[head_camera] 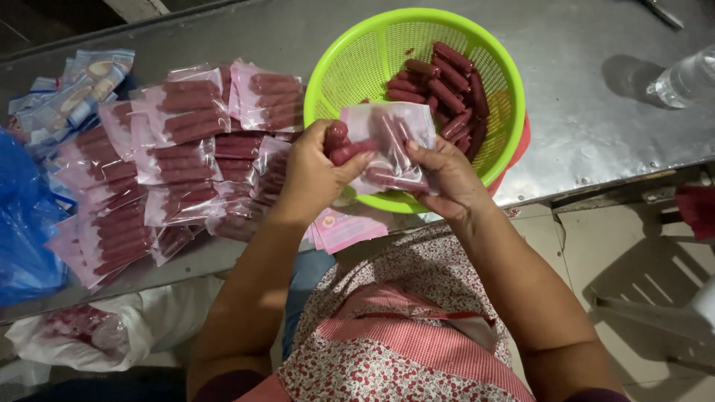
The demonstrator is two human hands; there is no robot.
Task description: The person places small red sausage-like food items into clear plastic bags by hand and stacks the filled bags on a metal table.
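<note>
1. Head view looks down on a grey metal desk [588, 97]; its near edge runs from lower left up to the right, and beyond it on the right lies a tiled floor [596, 246].
2. Open desk room shows to the right of the lime-green basket [350, 67], as far as a clear plastic bottle [681, 78] near the far right edge.
3. Left of the basket the desk is crowded: sealed packs of red sausages [186, 141] overlap in a heap, with flat empty pouches [71, 89] behind them and a blue plastic bag [22, 223] at the left edge.
4. Pink labels [346, 229] lie at the near edge just below the hands.
5. Loose red sausages [443, 93] fill the right half of the basket.
6. Left hand [316, 175] has its fingers closed around a couple of sausages [342, 145], their ends at the mouth of a clear plastic bag [395, 145].
7. Right hand [447, 175] grips that bag from its right side, fingers pinched on the plastic; the bag, already holding sausages, is held up in front of the basket's near rim.
</note>
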